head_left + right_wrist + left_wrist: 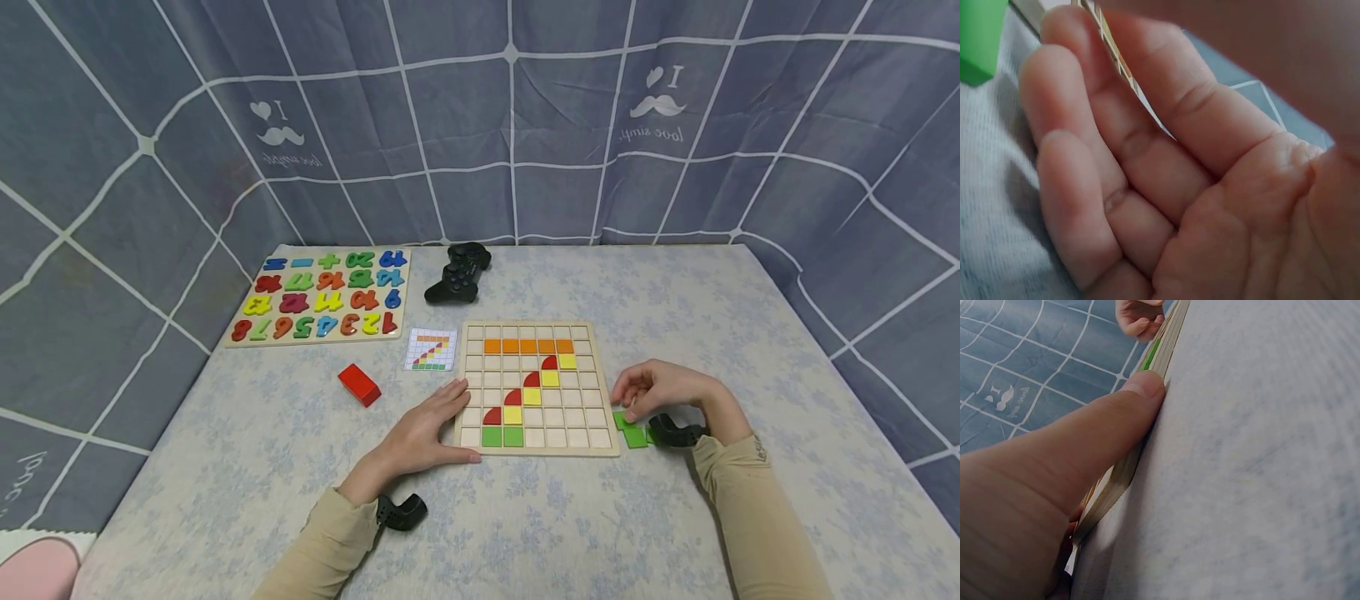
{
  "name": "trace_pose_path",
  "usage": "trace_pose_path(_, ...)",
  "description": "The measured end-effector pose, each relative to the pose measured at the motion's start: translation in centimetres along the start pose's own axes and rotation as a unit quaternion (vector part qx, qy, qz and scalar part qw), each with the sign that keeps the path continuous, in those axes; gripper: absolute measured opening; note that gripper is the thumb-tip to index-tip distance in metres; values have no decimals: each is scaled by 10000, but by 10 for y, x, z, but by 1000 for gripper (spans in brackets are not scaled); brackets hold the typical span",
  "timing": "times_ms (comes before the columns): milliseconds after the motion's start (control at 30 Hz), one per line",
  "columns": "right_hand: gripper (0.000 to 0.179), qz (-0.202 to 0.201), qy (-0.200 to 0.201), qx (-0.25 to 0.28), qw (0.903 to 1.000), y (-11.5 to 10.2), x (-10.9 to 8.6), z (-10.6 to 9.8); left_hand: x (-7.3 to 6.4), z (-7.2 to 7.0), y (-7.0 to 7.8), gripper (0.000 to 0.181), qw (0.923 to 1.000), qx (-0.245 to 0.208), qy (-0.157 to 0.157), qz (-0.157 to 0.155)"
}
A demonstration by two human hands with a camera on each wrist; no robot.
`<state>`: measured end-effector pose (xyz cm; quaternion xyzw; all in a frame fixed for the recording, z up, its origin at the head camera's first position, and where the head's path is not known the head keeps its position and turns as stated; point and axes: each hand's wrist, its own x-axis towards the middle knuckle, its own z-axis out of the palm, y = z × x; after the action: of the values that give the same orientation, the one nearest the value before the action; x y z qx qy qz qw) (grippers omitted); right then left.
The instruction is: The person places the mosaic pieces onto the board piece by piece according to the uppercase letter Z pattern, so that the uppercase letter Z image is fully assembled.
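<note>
A wooden grid board [553, 417] lies in front of me, holding a row of orange squares, a diagonal of yellow squares with red quarter-round pieces, and two green squares at the bottom left. My left hand [423, 429] rests at its near left corner, fingers along the left side, thumb [1110, 425] against the front edge. Right of the board, my right hand [671, 387] bends over loose green square tiles [636, 437], thumb tip right at them. In the right wrist view the fingers [1063, 187] are curled and the thumb hides the index fingertip; I cannot tell whether a tile is pinched.
A pattern card [431, 349] lies left of the board, with a red block [360, 385] beyond it. Behind are a number puzzle board [307, 339] and a black game controller [459, 275]. A blue-grey curtain [480, 125] surrounds the table.
</note>
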<state>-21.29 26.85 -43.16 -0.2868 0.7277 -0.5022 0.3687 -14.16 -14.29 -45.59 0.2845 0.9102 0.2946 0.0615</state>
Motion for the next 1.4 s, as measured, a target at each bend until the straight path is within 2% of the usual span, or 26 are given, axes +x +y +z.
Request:
trace_pose_path(100, 31, 31, -14, -31, 10000, -2, -2, 0, 0, 0, 0, 96, 10000, 3, 21, 17)
trace_pose_path(233, 32, 261, 96, -184, 9994, -5, -3, 1, 0, 1, 0, 96, 10000, 33, 22, 17)
trace_pose_path(500, 32, 451, 291, -732, 9959, -10, -2, 6, 0, 0, 0, 96, 10000, -1, 12, 19)
trace_pose_path(900, 23, 770, 546, -1063, 9898, -20, 1, 15, 0, 0, -1, 96, 10000, 2, 0, 0)
trace_pose_path(1200, 21, 666, 521, -869, 9926, -19, 1, 9, 1, -1, -1, 97, 10000, -10, 4, -18)
trace_pose_path(1400, 20, 422, 1031, -1023, 9885, -23, 14, 16, 0, -1, 0, 96, 10000, -19, -4, -5)
